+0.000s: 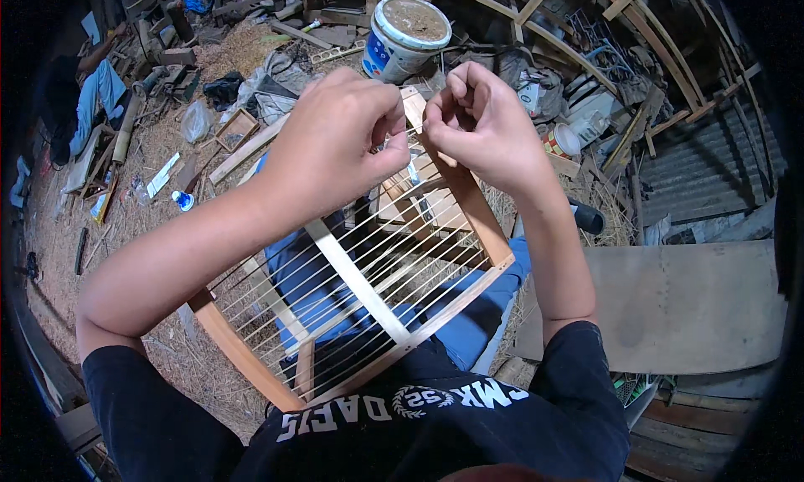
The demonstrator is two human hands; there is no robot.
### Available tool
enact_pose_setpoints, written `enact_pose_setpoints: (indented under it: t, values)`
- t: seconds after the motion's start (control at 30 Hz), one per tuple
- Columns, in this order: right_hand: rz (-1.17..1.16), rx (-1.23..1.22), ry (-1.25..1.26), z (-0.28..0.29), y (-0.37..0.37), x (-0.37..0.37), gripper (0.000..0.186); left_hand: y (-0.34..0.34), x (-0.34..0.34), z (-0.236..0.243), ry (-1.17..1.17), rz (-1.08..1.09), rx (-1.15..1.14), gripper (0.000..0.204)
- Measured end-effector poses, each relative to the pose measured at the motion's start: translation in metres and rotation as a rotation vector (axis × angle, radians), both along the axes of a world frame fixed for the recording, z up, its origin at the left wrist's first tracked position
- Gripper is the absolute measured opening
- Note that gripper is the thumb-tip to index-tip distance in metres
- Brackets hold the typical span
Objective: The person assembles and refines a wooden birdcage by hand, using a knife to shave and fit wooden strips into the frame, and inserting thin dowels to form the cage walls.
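Observation:
A wooden frame [358, 283] strung with many thin rods, like a birdcage, rests across my lap. It has a pale slat through the middle and thicker reddish side rails. Over its far end, my left hand [345, 134] is closed, thumb and fingers curled together in a pinch. Close to its right, my right hand [486, 126] is also curled in a pinch, beside the far end of the right rail [473, 201]. Whatever either hand pinches is hidden or too thin to make out. Below the rods, more wooden parts show between my legs in blue trousers [473, 327].
Ahead stands a white and blue bucket [381, 55]. Wood scraps and shavings cover the floor, with a small wooden tray [237, 128] and a blue-and-white container [182, 201] at left. A brown board [687, 306] lies at right. Another person [100, 88] is at far left.

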State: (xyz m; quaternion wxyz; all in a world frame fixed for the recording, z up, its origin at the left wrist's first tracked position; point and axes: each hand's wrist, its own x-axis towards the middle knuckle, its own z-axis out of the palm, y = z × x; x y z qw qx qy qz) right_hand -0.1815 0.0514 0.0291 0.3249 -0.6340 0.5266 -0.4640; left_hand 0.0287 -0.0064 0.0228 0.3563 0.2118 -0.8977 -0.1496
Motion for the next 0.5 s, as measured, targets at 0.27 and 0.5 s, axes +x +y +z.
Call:
enact_pose_setpoints:
  t: [0.27, 0.5]
  values:
    - [0.016, 0.002, 0.054, 0.0026, 0.0029, 0.0028, 0.029, -0.0008, -0.0002, -0.0031, -0.021, -0.003, -0.023, 0.013]
    - [-0.014, -0.057, 0.141, 0.0014, 0.0039, 0.0048, 0.027, -0.0007, -0.0017, -0.0050, -0.011, -0.012, -0.074, 0.013]
